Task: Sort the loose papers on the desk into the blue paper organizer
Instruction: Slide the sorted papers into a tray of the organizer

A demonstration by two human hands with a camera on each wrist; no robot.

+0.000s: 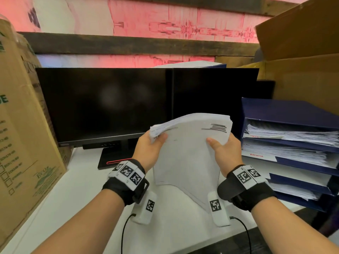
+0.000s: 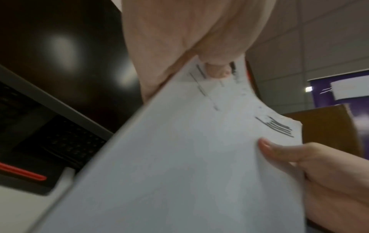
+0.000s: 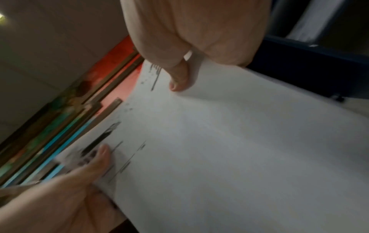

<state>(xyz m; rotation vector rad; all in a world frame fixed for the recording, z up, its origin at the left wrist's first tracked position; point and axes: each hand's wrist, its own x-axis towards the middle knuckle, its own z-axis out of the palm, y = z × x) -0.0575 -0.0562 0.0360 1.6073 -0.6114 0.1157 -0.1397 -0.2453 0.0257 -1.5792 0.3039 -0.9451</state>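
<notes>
Here both hands hold a stack of papers (image 1: 190, 143) up in the air over the white desk (image 1: 73, 189), in front of the dark monitor (image 1: 104, 105). Left hand (image 1: 150, 149) pinches the top-left corner, thumb on the front. Right hand (image 1: 224, 153) grips the right edge, thumb pressed on the top sheet, other fingers hidden behind. Blue paper organizer (image 1: 286, 114) sits just right, trays holding papers.

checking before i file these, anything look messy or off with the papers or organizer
The paper stack, gripped by the left hand and right hand, is bent and fanned unevenly at its top edge. Sheets in the blue organizer trays stick out raggedly.
</notes>
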